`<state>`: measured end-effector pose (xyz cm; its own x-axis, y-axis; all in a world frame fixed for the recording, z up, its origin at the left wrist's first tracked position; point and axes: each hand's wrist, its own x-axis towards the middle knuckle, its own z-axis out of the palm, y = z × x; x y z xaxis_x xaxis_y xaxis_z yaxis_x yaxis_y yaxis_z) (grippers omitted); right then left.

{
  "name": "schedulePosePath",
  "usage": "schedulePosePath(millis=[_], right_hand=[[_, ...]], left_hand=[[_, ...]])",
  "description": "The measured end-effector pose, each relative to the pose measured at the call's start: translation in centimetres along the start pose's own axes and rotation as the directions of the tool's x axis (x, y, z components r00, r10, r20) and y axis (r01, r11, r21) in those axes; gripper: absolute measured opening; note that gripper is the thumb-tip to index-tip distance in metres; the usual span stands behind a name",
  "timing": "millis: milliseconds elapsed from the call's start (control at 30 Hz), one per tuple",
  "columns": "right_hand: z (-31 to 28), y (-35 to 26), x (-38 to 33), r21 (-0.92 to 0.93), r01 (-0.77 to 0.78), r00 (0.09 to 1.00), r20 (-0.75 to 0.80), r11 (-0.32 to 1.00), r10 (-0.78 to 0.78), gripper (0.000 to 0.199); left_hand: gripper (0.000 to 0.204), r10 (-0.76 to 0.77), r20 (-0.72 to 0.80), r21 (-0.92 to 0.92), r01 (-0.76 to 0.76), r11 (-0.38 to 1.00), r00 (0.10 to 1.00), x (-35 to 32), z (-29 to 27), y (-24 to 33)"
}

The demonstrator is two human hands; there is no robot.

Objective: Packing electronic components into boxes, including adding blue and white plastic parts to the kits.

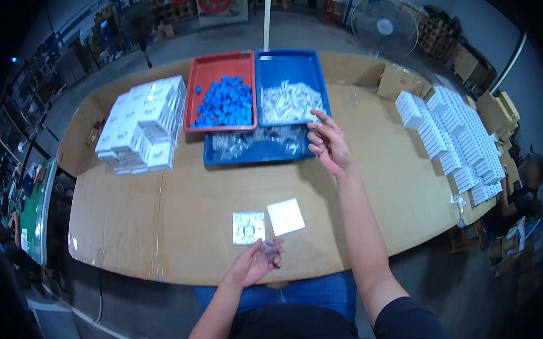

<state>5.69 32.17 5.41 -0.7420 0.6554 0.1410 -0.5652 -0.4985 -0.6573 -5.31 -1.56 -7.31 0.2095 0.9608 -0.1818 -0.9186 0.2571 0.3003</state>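
Observation:
My left hand (pixel 250 267) is closed around a small clear plastic bag (pixel 269 250) near the table's front edge. Just beyond it lies a white square plate with cutouts (pixel 248 219). A plain white square plate (pixel 286 217) rests at a slant to the right of that one. My right hand (pixel 332 149) is raised by the front right corner of a blue tray (pixel 288 58), which holds a heap of small clear and white packets (pixel 289 102). Its thumb and fingers pinch a small whitish piece, probably one of those packets; its exact shape is too small to tell.
A red tray (pixel 221 61) holds many blue blocks (pixel 226 101). Beneath both trays sits another blue tray (pixel 254 159) with clear plastic bags. White boxes (pixel 143 121) are stacked at left; rows of white plates (pixel 449 135) stand at right. Cardboard walls edge the table's far side.

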Motion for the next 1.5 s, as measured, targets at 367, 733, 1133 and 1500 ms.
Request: schedulePosePath(millis=[367,733,1133,1500], right_hand=[[4.2,8.4,-13.0,-0.638,-0.356,0.933,-0.203,0.683,0.298,0.017],[5.5,8.9,-14.0,-0.913,-0.005,0.919,0.157,0.408,0.362,0.008],[5.6,9.3,-13.0,-0.898,-0.106,0.784,0.189,0.427,0.592,0.022],[7.3,10.1,-13.8,-0.933,0.017,0.780,0.237,0.359,0.579,0.038]], left_hand=[[0.059,0.018,-0.021,0.053,-0.017,0.998,1.000,0.3,0.7,0.6],[0.048,0.037,-0.039,0.125,-0.032,0.992,0.999,0.4,0.7,0.4],[0.045,0.056,0.014,0.095,-0.057,0.994,0.998,0.0,-0.5,-0.3],[0.044,0.107,0.021,0.148,-0.109,0.983,0.994,0.1,-0.9,-0.2]])
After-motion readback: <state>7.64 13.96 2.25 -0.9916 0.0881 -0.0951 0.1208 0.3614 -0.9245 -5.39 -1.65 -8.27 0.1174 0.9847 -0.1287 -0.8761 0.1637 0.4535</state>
